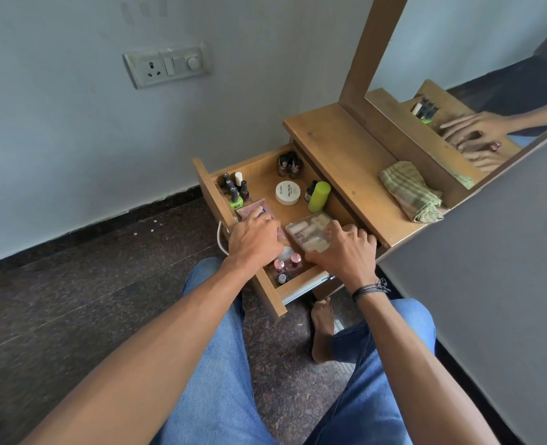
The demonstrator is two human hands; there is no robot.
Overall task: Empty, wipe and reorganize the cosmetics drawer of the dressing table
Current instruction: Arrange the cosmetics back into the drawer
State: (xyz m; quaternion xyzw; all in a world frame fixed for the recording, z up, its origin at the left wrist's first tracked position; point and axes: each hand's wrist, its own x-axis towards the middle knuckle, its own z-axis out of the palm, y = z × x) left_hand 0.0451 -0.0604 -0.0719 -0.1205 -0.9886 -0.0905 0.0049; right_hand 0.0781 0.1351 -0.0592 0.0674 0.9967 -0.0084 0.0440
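The wooden drawer [207, 187] of the dressing table [339, 146] stands pulled out. Inside are nail polish bottles [233, 187] at the far left, brown bottles [288, 165] at the back, a white round jar [287, 192], a lime green tube [319, 195] and pink-capped bottles [286, 263] near the front. My left hand [254, 240] reaches into the drawer, fingers curled over a pink flat pack [252, 208]. My right hand [346, 248] grips the near edge of a clear plastic box [307, 232] of pale pieces.
A green striped cloth [410, 191] lies folded on the table top by the mirror [477, 101]. A white cable [220, 239] hangs left of the drawer. A wall socket [167, 65] is above. A bare foot [322, 329] rests under the drawer on the dark floor.
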